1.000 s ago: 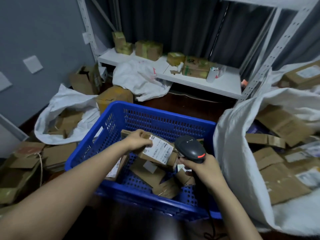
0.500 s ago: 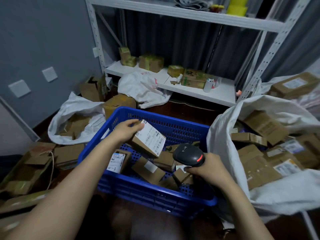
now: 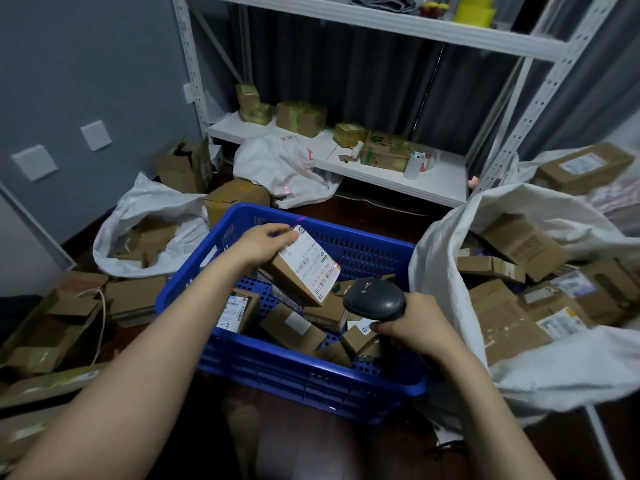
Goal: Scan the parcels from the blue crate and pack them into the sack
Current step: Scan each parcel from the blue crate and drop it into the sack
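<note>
Far to the left of the blue crate (image 3: 311,379), flat cardboard pieces (image 3: 72,313) are lying on the floor. Closer to the crate, still on its left, a white bag (image 3: 156,206) is lying open with brown boxes inside it.

The left hand (image 3: 263,245) is reaching in over the crate's left side. Its fingers are curling over the top end of a small brown parcel (image 3: 294,275) and gripping it. This parcel is hanging in the air above the crate. It is tilting, and its white label (image 3: 313,263) is facing up. Under it, other parcels (image 3: 294,327) are lying in a heap on the crate's floor.

Behind the crate, a white shelf (image 3: 388,176) is holding a few small boxes.

Just to the right of the held parcel, a black scanner (image 3: 375,299) is hovering over the crate's right half. Its round head is pointing toward the label. The right hand (image 3: 415,327) is holding the scanner by its handle, with the fingers wrapping tightly round it.

On the right of the crate, pressing against its side, a big white sack (image 3: 446,271) is standing open. Many brown packed parcels (image 3: 512,306) are piling up inside it.
</note>
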